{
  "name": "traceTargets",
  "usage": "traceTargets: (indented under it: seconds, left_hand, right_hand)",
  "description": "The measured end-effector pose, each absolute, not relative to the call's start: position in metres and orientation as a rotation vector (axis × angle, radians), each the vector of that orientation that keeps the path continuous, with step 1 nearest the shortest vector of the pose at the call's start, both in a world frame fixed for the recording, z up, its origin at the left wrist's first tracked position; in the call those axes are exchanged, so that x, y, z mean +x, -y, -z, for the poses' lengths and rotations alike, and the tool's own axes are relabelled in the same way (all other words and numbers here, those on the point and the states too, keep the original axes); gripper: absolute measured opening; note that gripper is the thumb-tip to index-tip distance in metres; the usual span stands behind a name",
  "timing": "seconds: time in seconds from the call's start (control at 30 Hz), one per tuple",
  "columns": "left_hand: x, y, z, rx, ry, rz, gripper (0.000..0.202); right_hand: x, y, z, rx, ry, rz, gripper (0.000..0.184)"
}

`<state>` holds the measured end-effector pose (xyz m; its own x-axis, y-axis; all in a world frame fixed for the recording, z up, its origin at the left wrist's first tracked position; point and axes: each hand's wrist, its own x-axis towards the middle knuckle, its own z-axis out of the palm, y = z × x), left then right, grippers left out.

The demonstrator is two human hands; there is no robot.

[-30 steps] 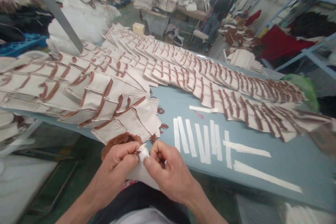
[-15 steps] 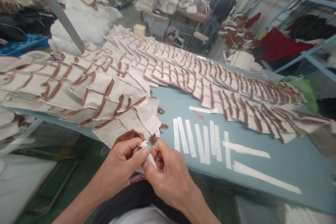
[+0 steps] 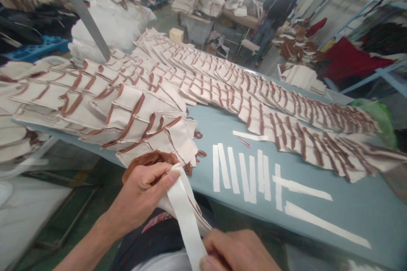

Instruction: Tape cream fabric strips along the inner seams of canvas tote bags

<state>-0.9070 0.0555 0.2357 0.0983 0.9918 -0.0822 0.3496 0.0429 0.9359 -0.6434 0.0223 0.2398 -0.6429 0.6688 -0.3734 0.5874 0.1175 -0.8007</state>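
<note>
My left hand point(image 3: 144, 192) is closed on a cream fabric piece with brown trim point(image 3: 149, 160) at the near edge of the blue table point(image 3: 349, 203), its thumb pressing the upper end of a white strip point(image 3: 184, 216). My right hand point(image 3: 237, 254), at the bottom of the view, pinches the strip's lower end, so the strip runs taut between both hands. Just beyond my left hand lies the nearest overlapped cream piece point(image 3: 171, 139).
Long overlapping rows of cream pieces with brown trim point(image 3: 270, 106) cover the table. Several white strips point(image 3: 251, 173) lie side by side right of my hands, with a small pink item point(image 3: 244, 142) behind them. Another person point(image 3: 276, 8) stands far back among stacked material.
My right hand has drawn back toward my body, pulling a white strip away from the piece my left hand holds. Before, both hands were pinched together at the piece's edge.
</note>
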Motion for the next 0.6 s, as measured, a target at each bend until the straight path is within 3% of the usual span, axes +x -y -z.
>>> traceTargets:
  seconds: [0.1,0.2,0.3,0.37,0.47,0.6]
  left_hand:
    - [-0.909,-0.056,-0.244,1.485,-1.306,-0.858,0.042]
    - [-0.903,-0.058,-0.259,1.519,-1.204,-0.766,0.043]
    - [-0.898,-0.060,-0.274,1.611,-1.171,-0.669,0.048]
    - [-0.900,-0.060,-0.280,1.661,-1.166,-0.586,0.050]
    - [-0.911,-0.059,-0.285,1.673,-1.145,-0.456,0.043]
    - [-0.921,-0.058,-0.280,1.601,-1.185,-0.410,0.036]
  right_hand:
    - [-0.634,-0.039,-0.255,-1.421,2.041,-1.196,0.013]
    - [-0.651,-0.063,-0.272,-1.237,1.864,-0.948,0.025]
    - [-0.681,-0.090,-0.278,-0.883,1.866,-1.058,0.050]
    - [-0.696,-0.106,-0.276,-0.706,1.927,-1.219,0.057]
    - [-0.705,-0.121,-0.270,-0.601,2.062,-1.338,0.050]
    - [-0.700,-0.124,-0.270,-0.840,2.276,-1.304,0.041]
